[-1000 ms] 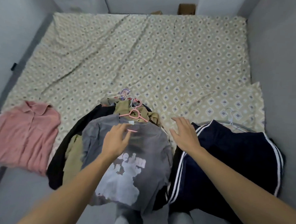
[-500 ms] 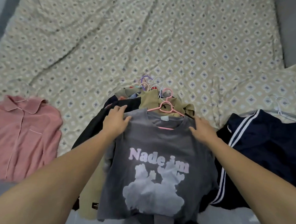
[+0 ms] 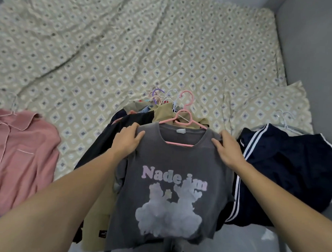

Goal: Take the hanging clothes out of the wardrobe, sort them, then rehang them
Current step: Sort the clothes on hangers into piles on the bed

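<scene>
Head view is looking down on a bed point(image 3: 126, 49) covered in a diamond-patterned sheet, with clothes lying along its near edge. Both hands are gripping the shoulders of a grey T-shirt point(image 3: 170, 182) printed with "Nade im" and a pale cloud-like figure. Left hand point(image 3: 128, 141) is clutching the left shoulder, thumb lying on the front and fingers curling round the edge; right hand point(image 3: 227, 148) is holding the right shoulder the same way. This shirt is sitting on a pink hanger point(image 3: 182, 124), whose bar is showing through the neck opening. It is lying on top of a pile of clothes point(image 3: 112, 142), dark and khaki garments with a cluster of hanger hooks point(image 3: 166, 97) sticking out at the far end. A pink shirt point(image 3: 19, 154) is lying on a pale hanger to the left, apart from the pile. Navy shorts point(image 3: 291, 173) with white stripes are lying to the right, just beside the right hand
</scene>
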The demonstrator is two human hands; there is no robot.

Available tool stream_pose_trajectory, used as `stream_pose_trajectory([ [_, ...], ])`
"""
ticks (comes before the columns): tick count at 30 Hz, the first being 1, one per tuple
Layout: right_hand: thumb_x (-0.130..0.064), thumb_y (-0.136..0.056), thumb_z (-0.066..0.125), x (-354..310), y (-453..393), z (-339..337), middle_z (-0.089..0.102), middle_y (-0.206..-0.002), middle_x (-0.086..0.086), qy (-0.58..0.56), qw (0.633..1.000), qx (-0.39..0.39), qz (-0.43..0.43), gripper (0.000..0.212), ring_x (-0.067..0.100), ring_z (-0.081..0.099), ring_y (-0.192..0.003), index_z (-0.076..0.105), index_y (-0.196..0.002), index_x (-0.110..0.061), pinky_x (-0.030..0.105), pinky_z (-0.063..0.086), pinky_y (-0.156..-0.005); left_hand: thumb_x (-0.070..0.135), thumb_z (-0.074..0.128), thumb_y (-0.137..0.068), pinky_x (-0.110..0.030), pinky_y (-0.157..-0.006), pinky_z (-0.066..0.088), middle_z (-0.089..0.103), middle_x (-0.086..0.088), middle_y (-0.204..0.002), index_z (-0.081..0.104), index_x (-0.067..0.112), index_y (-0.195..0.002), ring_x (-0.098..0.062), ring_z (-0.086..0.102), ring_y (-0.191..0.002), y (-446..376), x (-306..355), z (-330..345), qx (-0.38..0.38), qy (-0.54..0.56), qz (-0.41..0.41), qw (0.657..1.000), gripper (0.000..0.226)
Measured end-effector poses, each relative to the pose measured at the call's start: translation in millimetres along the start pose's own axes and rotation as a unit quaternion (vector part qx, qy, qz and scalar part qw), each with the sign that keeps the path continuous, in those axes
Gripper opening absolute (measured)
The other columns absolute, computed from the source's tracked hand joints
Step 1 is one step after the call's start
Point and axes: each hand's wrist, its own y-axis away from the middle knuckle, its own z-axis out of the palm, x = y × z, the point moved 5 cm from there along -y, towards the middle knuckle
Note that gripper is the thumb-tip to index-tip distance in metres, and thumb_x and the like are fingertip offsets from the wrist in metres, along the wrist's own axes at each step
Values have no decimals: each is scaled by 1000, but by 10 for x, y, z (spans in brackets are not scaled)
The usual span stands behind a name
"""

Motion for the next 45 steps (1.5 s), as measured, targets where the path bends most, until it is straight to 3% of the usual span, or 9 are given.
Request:
stream_pose_trajectory([
  [2,-35,-105,56,-97,199,-149,49,-83,3,-6,1000,18,-13,33,21,48,-76,40,-85,-14,42,37,-68,50,46,-106,-46,-76,47,61,6,-91,51,25,-101,-22,59,-89,195,73,-167,32,30,17,999,26],
  [5,-38,-104,56,-267,566,-405,52,-81,1,-20,998,45,-37,33,19,51,-75,39,-84,-18,45,42,-69,50,46,-106,-43,-69,45,58,9,-84,49,25,-93,-14,57,-78,638,223,-488,90,41,51,994,28],
  [10,-39,-103,57,-674,1278,-848,55,-83,-5,-30,990,94,-103,29,20,53,-78,42,-86,-23,44,42,-69,47,49,-107,-37,-68,42,61,10,-84,51,27,-94,-8,57,-79,1619,359,-1010,152,78,80,982,24],
  [14,-38,-104,58,-1138,1846,-1163,53,-83,-3,-30,980,108,-164,28,24,52,-79,44,-89,-19,43,39,-68,44,51,-106,-42,-67,42,60,7,-78,49,24,-88,-18,57,-75,2514,391,-1467,200,85,79,973,27],
  [23,-40,-103,59,-2792,2589,-1556,53,-85,1,-3,942,136,-308,29,37,58,-85,42,-90,-20,39,30,-67,43,48,-109,-43,-65,38,58,2,-81,45,21,-91,-17,53,-76,4119,-26,-2534,313,54,43,947,28],
  [31,-44,-102,58,-4363,3017,-709,61,-88,3,-28,919,96,-382,28,32,58,-83,48,-94,-19,44,40,-69,43,47,-109,-40,-73,37,59,1,-86,48,21,-89,-23,56,-85,5094,-1405,-3122,419,93,-32,903,30],
  [38,-46,-103,56,-5374,3377,570,59,-84,-1,-18,917,24,-397,29,26,57,-79,48,-93,-20,41,38,-65,40,51,-109,-39,-69,36,62,-3,-88,51,22,-92,-35,62,-89,5587,-2912,-3340,417,89,-142,894,24],
  [45,-44,-102,59,-6009,3325,1349,49,-74,-8,-12,924,-29,-382,33,22,51,-71,42,-84,-21,39,30,-60,46,45,-109,-43,-71,43,62,-4,-94,47,24,-88,-34,59,-90,5568,-3749,-3692,387,35,-172,905,30],
])
